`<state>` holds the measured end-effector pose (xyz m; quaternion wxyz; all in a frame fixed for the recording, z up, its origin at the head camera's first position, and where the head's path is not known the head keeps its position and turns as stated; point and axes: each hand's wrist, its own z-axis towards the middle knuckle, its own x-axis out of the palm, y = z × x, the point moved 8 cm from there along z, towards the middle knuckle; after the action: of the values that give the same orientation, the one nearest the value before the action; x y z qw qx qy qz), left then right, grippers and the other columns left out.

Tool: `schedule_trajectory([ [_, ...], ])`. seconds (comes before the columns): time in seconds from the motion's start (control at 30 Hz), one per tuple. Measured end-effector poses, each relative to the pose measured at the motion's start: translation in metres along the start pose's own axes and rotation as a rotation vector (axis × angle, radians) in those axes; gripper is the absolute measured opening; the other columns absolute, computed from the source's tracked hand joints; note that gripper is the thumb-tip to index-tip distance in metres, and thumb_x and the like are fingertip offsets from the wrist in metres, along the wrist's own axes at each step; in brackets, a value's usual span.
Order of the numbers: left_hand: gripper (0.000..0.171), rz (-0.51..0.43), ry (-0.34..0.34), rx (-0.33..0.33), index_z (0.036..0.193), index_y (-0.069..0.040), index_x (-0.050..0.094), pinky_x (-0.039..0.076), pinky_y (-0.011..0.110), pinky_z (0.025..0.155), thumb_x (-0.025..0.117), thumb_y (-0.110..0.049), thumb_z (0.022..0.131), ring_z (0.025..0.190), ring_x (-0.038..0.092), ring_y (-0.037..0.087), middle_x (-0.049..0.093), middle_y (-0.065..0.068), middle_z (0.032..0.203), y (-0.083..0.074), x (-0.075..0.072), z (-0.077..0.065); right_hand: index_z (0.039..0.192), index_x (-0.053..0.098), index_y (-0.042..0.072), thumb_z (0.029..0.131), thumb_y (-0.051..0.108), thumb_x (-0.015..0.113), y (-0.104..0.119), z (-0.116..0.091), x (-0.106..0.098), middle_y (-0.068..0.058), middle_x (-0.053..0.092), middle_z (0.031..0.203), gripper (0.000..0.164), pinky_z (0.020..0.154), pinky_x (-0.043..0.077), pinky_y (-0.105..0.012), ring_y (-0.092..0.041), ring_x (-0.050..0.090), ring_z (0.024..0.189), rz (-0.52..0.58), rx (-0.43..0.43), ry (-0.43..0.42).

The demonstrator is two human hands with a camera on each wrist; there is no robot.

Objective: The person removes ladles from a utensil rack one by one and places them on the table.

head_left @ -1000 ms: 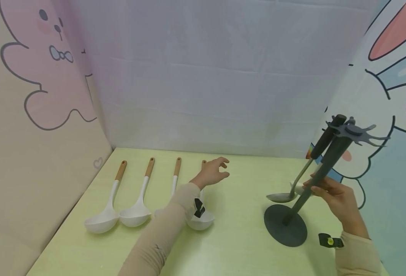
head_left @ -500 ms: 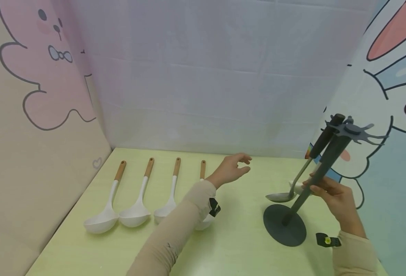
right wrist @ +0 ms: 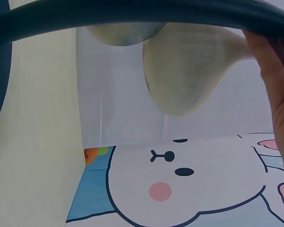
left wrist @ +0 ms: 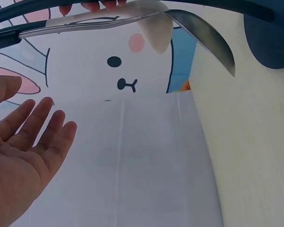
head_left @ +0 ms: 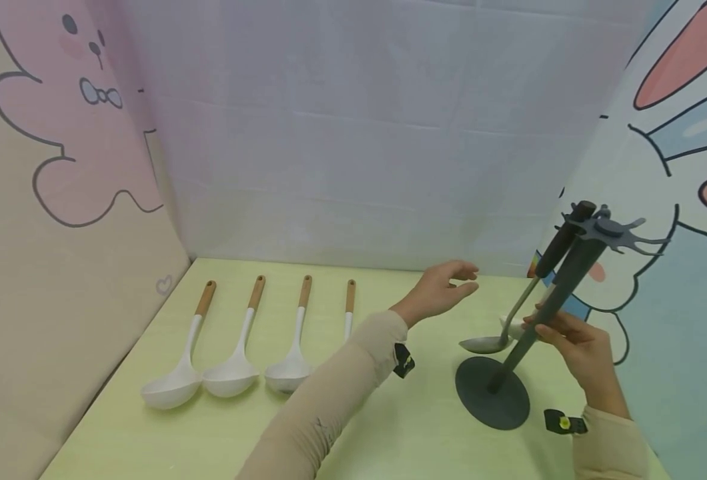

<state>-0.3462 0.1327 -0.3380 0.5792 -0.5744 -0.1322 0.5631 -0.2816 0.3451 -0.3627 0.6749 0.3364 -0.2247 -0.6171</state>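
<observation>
My right hand grips the dark grey pole of a utensil stand, with fingertips showing past the pole's left side. A metal ladle with a black handle hangs from the stand's hooked top. Behind the pole hangs a white ladle, its upper part largely hidden. Whether my right fingers also touch this ladle, I cannot tell. My left hand is in the air left of the stand, holding nothing. In the left wrist view, its fingers are parted and slightly bent, apart from the metal ladle's bowl.
Several white ladles with wooden handles lie in a row on the pale yellow table; one of them is second from the left. My left sleeve covers most of the rightmost ladle. Printed cloth walls enclose the back and sides.
My left hand has moved right, away from the row of ladles and nearer the stand. My right hand keeps its hold on the pole. The view has shifted slightly.
</observation>
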Motion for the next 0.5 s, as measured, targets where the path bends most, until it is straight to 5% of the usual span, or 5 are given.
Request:
schedule_trajectory([
  [0.5, 0.043, -0.044, 0.08, 0.044, 0.145, -0.009, 0.05, 0.043, 0.012, 0.095, 0.054, -0.022, 0.105, 0.125, 0.054, 0.006, 0.055, 0.004, 0.142, -0.034, 0.032, 0.017, 0.111, 0.055, -0.028, 0.086, -0.027, 0.057, -0.004, -0.004, -0.002, -0.006, 0.076, 0.1, 0.026, 0.075, 0.057, -0.021, -0.012, 0.073, 0.089, -0.004, 0.01, -0.063],
])
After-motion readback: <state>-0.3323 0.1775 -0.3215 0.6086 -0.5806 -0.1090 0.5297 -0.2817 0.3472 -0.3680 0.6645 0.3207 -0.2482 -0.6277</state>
